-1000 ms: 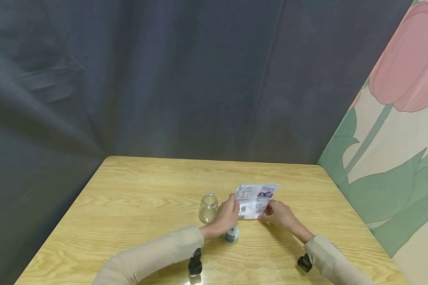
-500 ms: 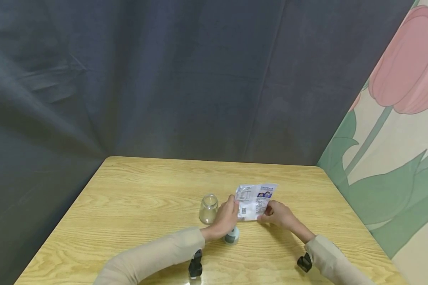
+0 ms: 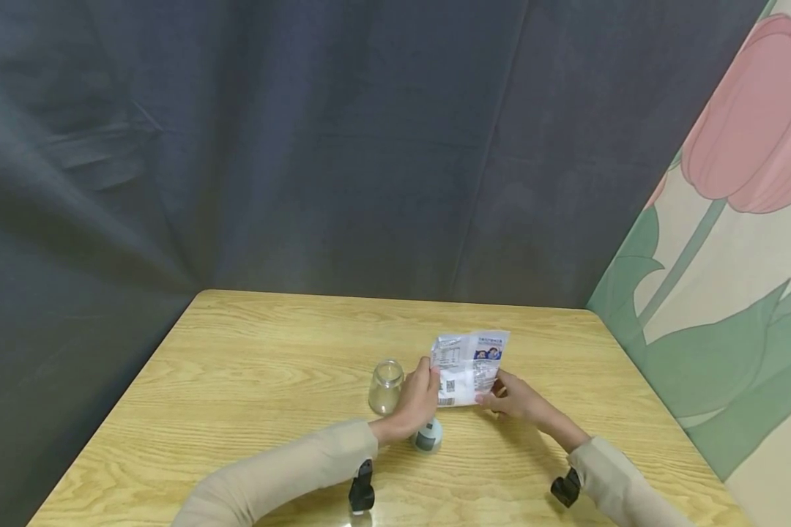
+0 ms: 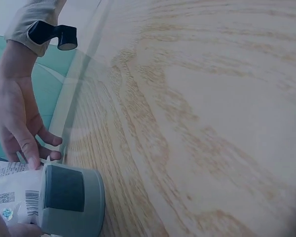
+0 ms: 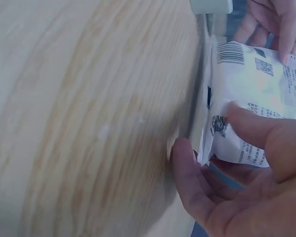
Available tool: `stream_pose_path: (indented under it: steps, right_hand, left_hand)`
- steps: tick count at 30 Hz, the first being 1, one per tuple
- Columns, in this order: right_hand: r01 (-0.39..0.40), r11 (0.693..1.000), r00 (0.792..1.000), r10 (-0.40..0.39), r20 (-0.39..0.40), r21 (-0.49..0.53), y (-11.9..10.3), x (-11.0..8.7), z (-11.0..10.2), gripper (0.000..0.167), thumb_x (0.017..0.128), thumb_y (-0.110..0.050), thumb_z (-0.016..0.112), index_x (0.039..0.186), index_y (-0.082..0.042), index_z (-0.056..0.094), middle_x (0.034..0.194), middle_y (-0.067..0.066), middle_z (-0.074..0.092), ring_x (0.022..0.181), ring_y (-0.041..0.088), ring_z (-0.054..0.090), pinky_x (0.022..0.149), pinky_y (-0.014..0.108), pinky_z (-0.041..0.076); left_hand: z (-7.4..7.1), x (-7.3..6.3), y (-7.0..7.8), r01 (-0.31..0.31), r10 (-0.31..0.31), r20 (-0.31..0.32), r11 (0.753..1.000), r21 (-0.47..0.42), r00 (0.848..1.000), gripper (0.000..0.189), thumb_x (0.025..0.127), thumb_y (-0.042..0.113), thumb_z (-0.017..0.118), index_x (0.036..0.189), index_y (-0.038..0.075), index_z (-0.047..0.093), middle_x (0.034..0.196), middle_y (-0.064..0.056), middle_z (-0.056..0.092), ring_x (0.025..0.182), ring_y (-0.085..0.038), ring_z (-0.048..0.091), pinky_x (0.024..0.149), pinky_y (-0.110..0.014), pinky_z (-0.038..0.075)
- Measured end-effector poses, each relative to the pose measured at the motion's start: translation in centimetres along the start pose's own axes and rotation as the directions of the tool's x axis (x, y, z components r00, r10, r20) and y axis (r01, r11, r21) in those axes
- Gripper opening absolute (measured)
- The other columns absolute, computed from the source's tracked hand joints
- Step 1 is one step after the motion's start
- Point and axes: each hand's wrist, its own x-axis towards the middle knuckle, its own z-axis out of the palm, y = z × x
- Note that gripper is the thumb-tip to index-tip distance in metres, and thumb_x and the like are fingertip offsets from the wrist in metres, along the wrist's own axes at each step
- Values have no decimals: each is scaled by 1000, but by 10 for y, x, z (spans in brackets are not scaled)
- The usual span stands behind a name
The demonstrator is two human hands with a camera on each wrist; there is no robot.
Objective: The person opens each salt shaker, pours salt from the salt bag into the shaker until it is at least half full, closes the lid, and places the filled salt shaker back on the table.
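Observation:
A white printed packet [image 3: 461, 369], with a barcode and QR codes, is held upright just over the table between both hands. My left hand [image 3: 417, 401] grips its left edge, thumb on the printed face. At the lower right corner my right hand [image 3: 517, 399] holds it; in the right wrist view the thumb [image 5: 251, 123] lies on the printed face and the fingers reach round the bottom edge and behind. A pale blue-grey round container [image 4: 91, 197] with a dark panel stands below the left hand. Just left of that hand is an open glass jar [image 3: 385, 388].
The wood-grain table [image 3: 270, 366] reaches back to a dark curtain [image 3: 369, 146]. On the right stands a wall [image 3: 732, 329] painted with tulips. Black camera mounts [image 3: 362, 489] hang under both sleeves.
The packet has tilted up slightly, its top edge higher and shifted a little left. The right hand's fingers have shifted at the lower corner. Jar and round container stay put.

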Motion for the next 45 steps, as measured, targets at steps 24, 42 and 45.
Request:
stream_pose_path:
  steps: [24,42,45]
  right_hand:
    - [-34,844,940,209,-269,535,-16,6,17,62,98,-9,64,138,19,25,105,20,62,87,24,68,85,36,59]
    - [83,626,965,143,-219,776,-24,7,33,32,105,-18,52,128,3,43,100,9,71,91,21,70,90,36,57]
    - [99,600,978,88,-189,794,-23,8,36,27,106,-15,49,131,-6,43,108,7,70,97,22,68,94,40,55]
  left_hand:
    - [-6,12,18,29,-40,-102,994,-108,994,22,108,14,35,117,0,50,83,-4,58,64,-10,51,51,-24,47]
    - [-7,14,24,-4,-8,-154,997,-77,988,19,107,15,37,113,3,51,81,-2,57,65,-9,50,52,-25,45]
    - [-7,13,25,0,-15,-159,996,-94,987,20,108,15,36,115,3,51,82,-2,58,65,-8,50,53,-24,45]
